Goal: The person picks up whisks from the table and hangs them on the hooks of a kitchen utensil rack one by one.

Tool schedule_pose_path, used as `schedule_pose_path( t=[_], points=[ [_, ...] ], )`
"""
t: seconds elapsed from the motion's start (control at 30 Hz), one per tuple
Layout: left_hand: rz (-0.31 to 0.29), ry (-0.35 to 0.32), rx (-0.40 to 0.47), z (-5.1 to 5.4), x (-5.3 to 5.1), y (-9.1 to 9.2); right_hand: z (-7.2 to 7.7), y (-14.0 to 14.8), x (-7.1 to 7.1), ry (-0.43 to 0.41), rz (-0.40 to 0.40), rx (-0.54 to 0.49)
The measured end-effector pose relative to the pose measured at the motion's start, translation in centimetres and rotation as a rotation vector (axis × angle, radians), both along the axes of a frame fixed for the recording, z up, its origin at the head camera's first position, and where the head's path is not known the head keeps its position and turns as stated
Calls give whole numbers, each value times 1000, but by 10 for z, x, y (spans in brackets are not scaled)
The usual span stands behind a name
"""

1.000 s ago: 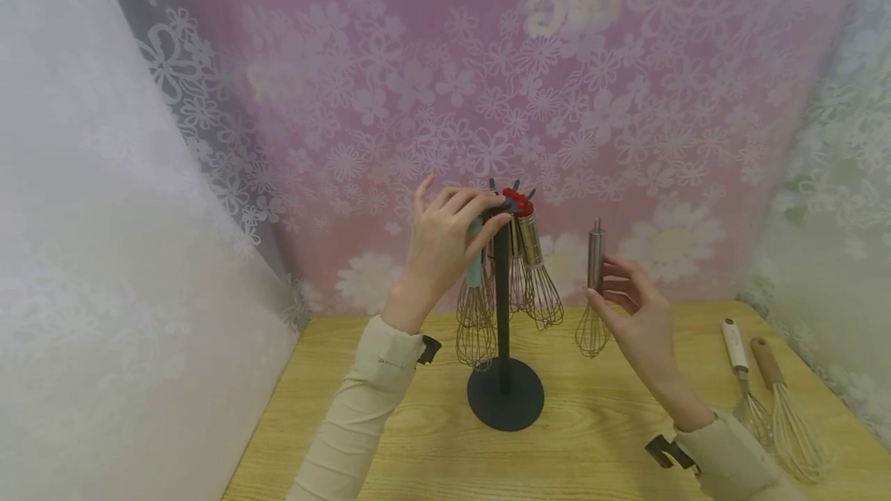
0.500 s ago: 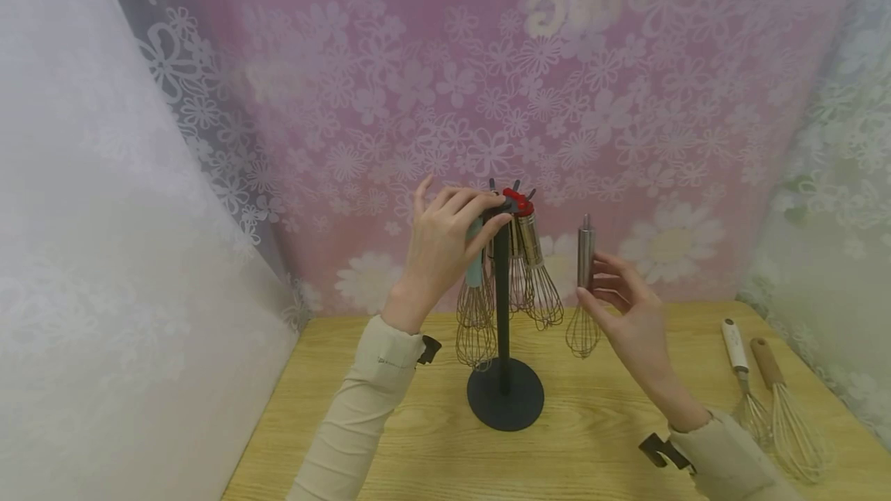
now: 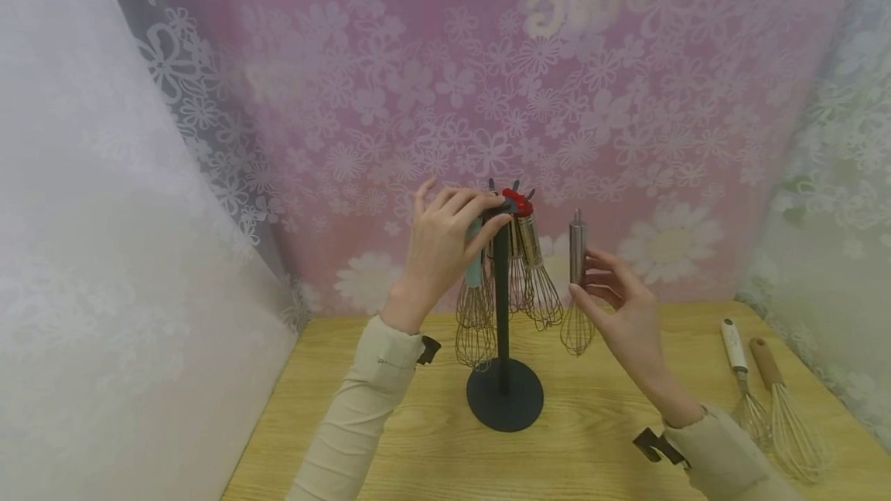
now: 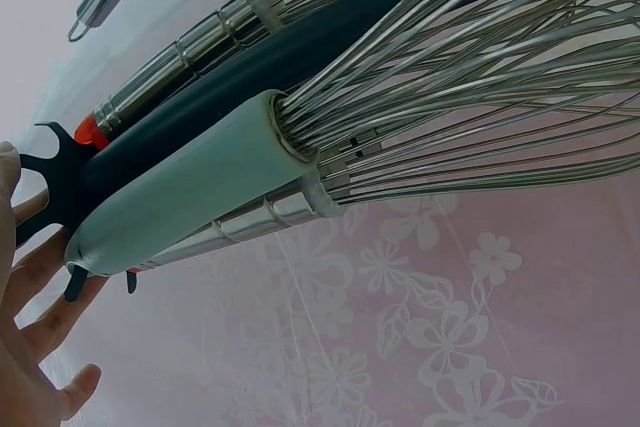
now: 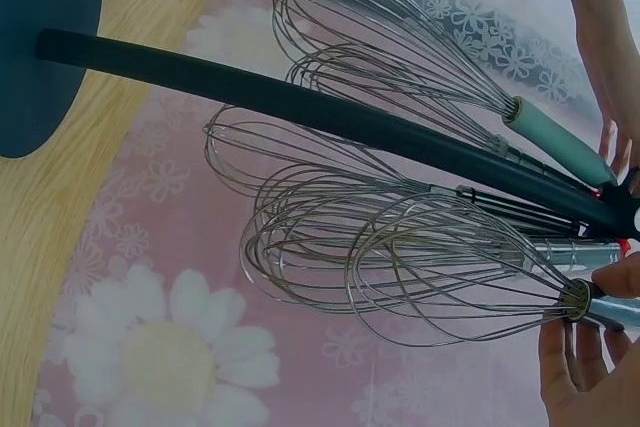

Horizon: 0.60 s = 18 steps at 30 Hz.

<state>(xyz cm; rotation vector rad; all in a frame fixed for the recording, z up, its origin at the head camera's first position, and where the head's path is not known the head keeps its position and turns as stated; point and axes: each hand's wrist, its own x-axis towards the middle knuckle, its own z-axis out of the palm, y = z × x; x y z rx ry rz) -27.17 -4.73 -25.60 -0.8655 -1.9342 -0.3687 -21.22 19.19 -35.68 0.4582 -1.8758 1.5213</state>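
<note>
A black stand (image 3: 503, 331) with a round base and hooks on top carries several hanging whisks. My left hand (image 3: 442, 242) holds the top of this stand between thumb and fingers. Just below hangs a whisk with a mint-green handle (image 4: 190, 182). Whisks with steel handles and red tops (image 3: 531, 242) hang on the far and right side. To the right of the stand, my right hand (image 3: 626, 311) pinches a steel-handled whisk (image 3: 577, 242) low on its handle. That whisk is upright, wires down, apart from the stand and above the table.
On the wooden table (image 3: 599, 447) at the right lie a white-handled whisk (image 3: 734, 346) and a wooden-handled whisk (image 3: 769, 366). A flowered pink curtain (image 3: 431, 122) stands behind the table, with pale cloth on both sides.
My right hand has moved left with the steel-handled whisk, closer to the stand and slightly higher. The left hand has stayed on the stand's top.
</note>
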Motion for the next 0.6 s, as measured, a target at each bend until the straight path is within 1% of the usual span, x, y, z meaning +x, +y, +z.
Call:
schedule_pose_path(
  t=[0.33,0.6],
  points=[
    [8,-4,-3,1,0,0,9,-7,0,-21,37,3],
    [9,-1,-6,1,1,-1,14,-13,-1,-15,82,-1]
  ],
)
